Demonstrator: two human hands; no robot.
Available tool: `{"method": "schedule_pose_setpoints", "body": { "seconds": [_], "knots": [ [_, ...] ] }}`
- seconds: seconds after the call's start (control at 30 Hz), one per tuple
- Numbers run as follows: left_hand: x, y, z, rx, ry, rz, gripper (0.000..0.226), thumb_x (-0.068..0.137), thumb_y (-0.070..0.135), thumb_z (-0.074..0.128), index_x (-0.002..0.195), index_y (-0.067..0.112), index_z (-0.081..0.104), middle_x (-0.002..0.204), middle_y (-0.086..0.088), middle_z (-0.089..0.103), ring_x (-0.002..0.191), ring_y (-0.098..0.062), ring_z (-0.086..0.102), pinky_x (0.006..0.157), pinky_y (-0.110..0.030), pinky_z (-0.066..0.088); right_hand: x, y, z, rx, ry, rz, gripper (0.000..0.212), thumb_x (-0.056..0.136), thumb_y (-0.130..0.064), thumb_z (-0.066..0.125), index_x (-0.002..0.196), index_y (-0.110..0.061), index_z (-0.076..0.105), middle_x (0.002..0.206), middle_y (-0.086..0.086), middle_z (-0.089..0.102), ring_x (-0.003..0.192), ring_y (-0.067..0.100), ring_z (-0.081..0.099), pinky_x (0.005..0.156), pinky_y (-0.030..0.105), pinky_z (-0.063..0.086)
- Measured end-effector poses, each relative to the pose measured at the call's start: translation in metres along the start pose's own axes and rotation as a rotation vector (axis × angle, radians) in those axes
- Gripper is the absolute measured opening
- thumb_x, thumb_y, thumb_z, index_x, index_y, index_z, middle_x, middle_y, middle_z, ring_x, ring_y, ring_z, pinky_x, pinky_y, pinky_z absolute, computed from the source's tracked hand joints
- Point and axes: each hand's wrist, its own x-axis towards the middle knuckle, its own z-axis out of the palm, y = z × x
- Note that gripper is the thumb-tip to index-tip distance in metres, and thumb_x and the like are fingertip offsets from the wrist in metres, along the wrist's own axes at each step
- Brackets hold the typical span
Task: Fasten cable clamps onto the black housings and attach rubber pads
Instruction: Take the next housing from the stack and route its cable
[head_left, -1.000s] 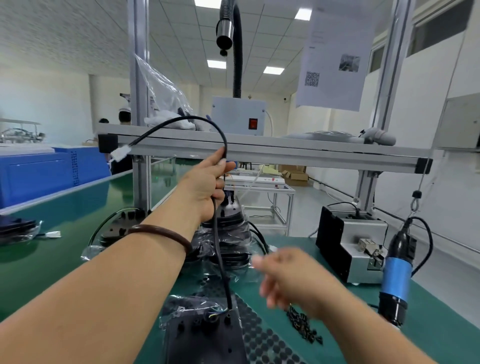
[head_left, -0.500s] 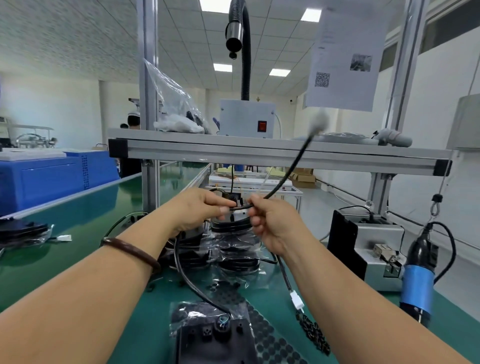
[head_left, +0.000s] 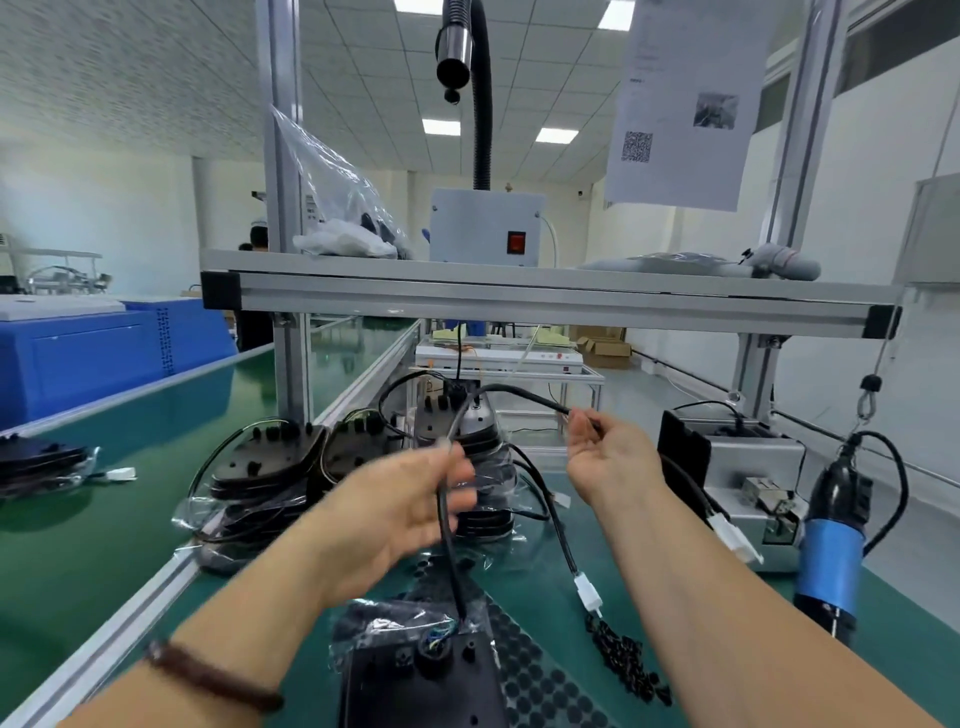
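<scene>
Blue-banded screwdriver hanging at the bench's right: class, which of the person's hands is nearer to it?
Right. The right hand, pinching the black cable, is left of the screwdriver; the left hand is farther left, gripping the same cable.

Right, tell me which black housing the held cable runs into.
The nearest housing, lying alone at bottom centre; the cable enters its top. The stacked housings sit farther back.

My green bench (head_left: 104, 561) carries one black housing (head_left: 426, 680), a rubber-pad sheet (head_left: 540, 691), loose cable clamps (head_left: 623, 654), stacked housings (head_left: 260, 462) and a grey machine (head_left: 748, 467).
</scene>
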Motion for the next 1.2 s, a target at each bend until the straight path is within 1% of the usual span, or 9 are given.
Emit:
{"method": "schedule_pose_setpoints", "body": {
  "seconds": [0.07, 0.17, 0.43, 0.63, 0.8, 0.93, 1.03, 1.13, 1.2],
  "knots": [
    [-0.017, -0.022, 0.009, 0.401, -0.085, -0.048, 0.048, 0.074, 0.059, 0.058, 0.114, 0.033, 0.06, 0.107, 0.017, 0.07, 0.101, 0.0, 0.065, 0.087, -0.018, 0.05, 0.007, -0.002, -0.006, 0.052, 0.034, -0.031, 0.02, 0.097, 0.005, 0.046, 0.114, 0.001, 0.055, 0.082, 0.016, 0.055, 0.044, 0.014, 0.06, 0.038, 0.016, 0.047],
    [-0.027, -0.043, 0.017, 0.736, -0.061, 0.006, 0.043, 0.082, 0.065, 0.044, 0.102, 0.034, 0.066, 0.095, 0.023, 0.07, 0.095, -0.002, 0.065, 0.09, -0.023, 0.05, 0.013, -0.004, -0.009, 0.063, 0.072, -0.043, 0.031, 0.097, 0.006, 0.045, 0.126, 0.003, 0.052, 0.087, 0.018, 0.056, 0.038, 0.014, 0.06, 0.038, 0.017, 0.047],
    [-0.02, -0.057, 0.019, 0.776, 0.153, -0.001, 0.055, 0.095, 0.057, 0.027, 0.078, 0.022, 0.066, 0.072, 0.015, 0.072, 0.067, 0.001, 0.062, 0.059, -0.005, 0.039, 0.01, -0.007, -0.009, 0.029, 0.091, -0.033, 0.022, 0.098, 0.006, 0.04, 0.113, 0.003, 0.055, 0.085, 0.018, 0.056, 0.062, 0.016, 0.059, 0.037, 0.017, 0.047],
    [-0.015, -0.056, 0.014, 0.652, 0.133, -0.107, 0.051, 0.095, 0.058, 0.033, 0.082, 0.022, 0.067, 0.074, 0.008, 0.074, 0.069, 0.0, 0.064, 0.075, -0.021, 0.047, -0.002, -0.003, -0.009, 0.008, 0.026, 0.028, 0.016, 0.097, 0.005, 0.045, 0.084, 0.0, 0.054, 0.077, 0.016, 0.056, 0.059, 0.015, 0.06, 0.037, 0.016, 0.046],
    [-0.019, -0.051, 0.011, 0.284, 0.121, -0.214, 0.041, 0.092, 0.052, 0.049, 0.105, 0.015, 0.059, 0.078, -0.002, 0.075, 0.08, -0.017, 0.07, 0.066, -0.023, 0.048, -0.014, 0.005, -0.017, -0.07, -0.015, 0.055, 0.014, 0.097, 0.002, 0.048, 0.086, 0.002, 0.055, 0.074, 0.014, 0.056, 0.042, 0.012, 0.059, 0.039, 0.015, 0.047],
    [-0.02, -0.033, 0.004, 0.047, 0.261, -0.168, 0.069, 0.063, 0.054, 0.071, 0.118, 0.018, 0.05, 0.098, -0.007, 0.07, 0.087, -0.02, 0.07, 0.064, -0.028, 0.054, -0.023, 0.012, -0.026, -0.117, -0.031, 0.123, 0.017, 0.098, 0.001, 0.047, 0.082, 0.003, 0.055, 0.064, 0.013, 0.058, 0.05, 0.013, 0.06, 0.038, 0.015, 0.048],
    [-0.01, -0.008, -0.005, 0.041, 0.407, -0.079, 0.081, 0.076, 0.036, 0.075, 0.142, 0.017, 0.033, 0.101, -0.006, 0.066, 0.077, -0.014, 0.068, 0.062, -0.03, 0.056, -0.025, 0.023, -0.031, -0.16, -0.036, 0.158, 0.021, 0.098, 0.0, 0.046, 0.08, 0.004, 0.054, 0.051, 0.011, 0.058, 0.037, 0.011, 0.058, 0.037, 0.014, 0.047],
    [0.0, 0.017, -0.008, -0.073, 0.424, -0.075, 0.028, 0.089, 0.022, 0.065, 0.111, 0.005, 0.057, 0.076, -0.003, 0.058, 0.042, -0.004, 0.049, 0.041, -0.018, 0.046, -0.026, 0.034, -0.032, -0.182, -0.056, 0.189, 0.022, 0.099, -0.001, 0.045, 0.079, 0.002, 0.053, 0.047, 0.011, 0.058, 0.036, 0.01, 0.057, 0.037, 0.013, 0.046],
    [0.003, 0.025, -0.005, -0.094, 0.415, -0.095, 0.019, 0.095, 0.025, 0.056, 0.092, 0.008, 0.062, 0.065, 0.0, 0.049, 0.035, -0.002, 0.033, 0.032, -0.014, 0.033, -0.026, 0.041, -0.033, -0.164, -0.052, 0.207, 0.02, 0.1, -0.004, 0.045, 0.082, 0.001, 0.052, 0.061, 0.015, 0.06, 0.041, 0.011, 0.058, 0.038, 0.014, 0.047]
  ]
}}
